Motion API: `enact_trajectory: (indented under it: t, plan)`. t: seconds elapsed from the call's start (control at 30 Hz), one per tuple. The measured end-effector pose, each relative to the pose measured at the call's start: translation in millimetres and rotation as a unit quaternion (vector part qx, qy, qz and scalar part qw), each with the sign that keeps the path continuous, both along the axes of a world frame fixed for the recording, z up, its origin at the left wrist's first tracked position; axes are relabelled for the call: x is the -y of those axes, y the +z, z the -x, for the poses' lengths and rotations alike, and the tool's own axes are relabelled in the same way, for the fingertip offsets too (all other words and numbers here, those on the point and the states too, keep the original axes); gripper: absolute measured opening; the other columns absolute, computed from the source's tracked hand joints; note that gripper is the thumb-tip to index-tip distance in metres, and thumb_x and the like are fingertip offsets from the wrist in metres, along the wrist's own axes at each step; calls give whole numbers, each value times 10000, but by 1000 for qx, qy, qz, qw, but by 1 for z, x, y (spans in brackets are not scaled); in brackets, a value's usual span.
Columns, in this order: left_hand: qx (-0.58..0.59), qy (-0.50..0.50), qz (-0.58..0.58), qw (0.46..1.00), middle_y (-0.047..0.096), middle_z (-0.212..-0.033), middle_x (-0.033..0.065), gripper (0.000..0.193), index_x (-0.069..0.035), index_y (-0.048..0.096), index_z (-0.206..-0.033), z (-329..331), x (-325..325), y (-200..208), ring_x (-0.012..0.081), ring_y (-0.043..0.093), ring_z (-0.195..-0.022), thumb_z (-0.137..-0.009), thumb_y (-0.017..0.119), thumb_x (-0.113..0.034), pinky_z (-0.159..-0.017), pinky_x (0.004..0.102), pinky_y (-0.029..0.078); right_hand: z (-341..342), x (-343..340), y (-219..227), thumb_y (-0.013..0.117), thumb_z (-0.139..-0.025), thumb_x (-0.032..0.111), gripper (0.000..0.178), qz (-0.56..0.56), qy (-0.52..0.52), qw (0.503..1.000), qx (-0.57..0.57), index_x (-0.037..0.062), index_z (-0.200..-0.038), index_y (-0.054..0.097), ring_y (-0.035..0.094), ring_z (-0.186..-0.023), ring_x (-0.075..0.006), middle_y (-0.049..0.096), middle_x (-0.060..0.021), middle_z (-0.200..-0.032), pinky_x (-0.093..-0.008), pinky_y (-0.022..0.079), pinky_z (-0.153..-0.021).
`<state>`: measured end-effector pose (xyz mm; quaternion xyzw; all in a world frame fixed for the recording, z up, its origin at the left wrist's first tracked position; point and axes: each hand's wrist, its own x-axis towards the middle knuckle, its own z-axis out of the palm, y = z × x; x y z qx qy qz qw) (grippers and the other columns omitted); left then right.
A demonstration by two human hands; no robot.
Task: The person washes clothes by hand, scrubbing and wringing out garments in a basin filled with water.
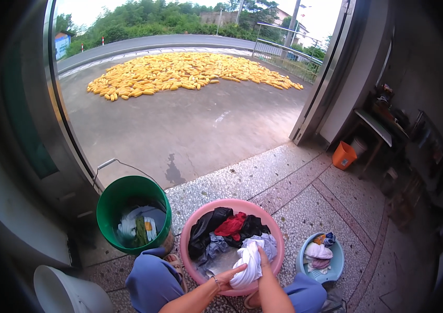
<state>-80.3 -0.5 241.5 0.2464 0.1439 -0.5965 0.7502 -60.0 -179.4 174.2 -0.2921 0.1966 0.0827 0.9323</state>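
Observation:
Both my hands grip a bunched white cloth over the near side of a pink basin. My left hand closes on its lower left, thumb along the fabric. From the right, my right hand wraps round it, its fingers partly hidden. Inside the basin, black clothes, a red garment and grey-blue cloth lie in a heap, with cloudy water at the near left. The cloth hangs close above the grey-blue fabric; I cannot tell whether it touches.
Left of the basin stands a green bucket with wet clothes in water. A light-blue basin holding cloths is at the right. A white bucket sits at lower left, an orange bin farther right. Corn cobs spread outside the doorway.

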Motion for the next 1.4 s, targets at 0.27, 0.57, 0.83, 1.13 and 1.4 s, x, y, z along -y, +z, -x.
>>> enact_trajectory:
  t: [0.27,0.57,0.83,1.13,1.4]
  plan:
    - [560,-240,-475,636,558,-1089,261,1181,13,-171,-1342,-15,22,6,379,572,-982,-658,643,-500,-854,427,433,-46,-23,39,719,-681,315,410,568,113,800,-154,21,-949,623,629,-819,-326,633,-189,-939,-388,495,-713]
    - [554,119,-222,794,563,-1061,126,994,-26,146,-1339,-12,20,-80,241,552,-987,-648,742,-420,-870,364,427,-35,-57,68,671,-656,408,823,783,150,600,-73,113,-1328,300,491,-1024,-449,472,-322,-1088,-438,417,-870]
    - [44,14,43,998,622,-960,81,491,-48,527,-1103,-23,-24,23,193,636,-786,-813,552,-444,-741,327,515,-69,-17,150,418,-863,484,561,445,342,816,-136,142,-1306,386,512,-1087,-305,449,-177,-1264,-506,412,-871]
    - [-229,130,397,879,560,-1136,20,506,-189,467,-1222,-9,-1,34,252,557,-993,-753,574,-347,-967,503,334,7,-65,89,413,-830,586,573,-202,-47,967,145,178,-1229,458,473,-1062,-400,444,-218,-1227,-529,463,-801]
    - [-159,115,286,938,478,-1229,138,539,-186,458,-1244,0,1,46,367,481,-1065,-773,553,-429,-955,517,348,15,-47,48,488,-816,533,514,-188,-139,968,96,160,-1169,492,522,-1001,-374,515,-196,-1134,-513,474,-790]
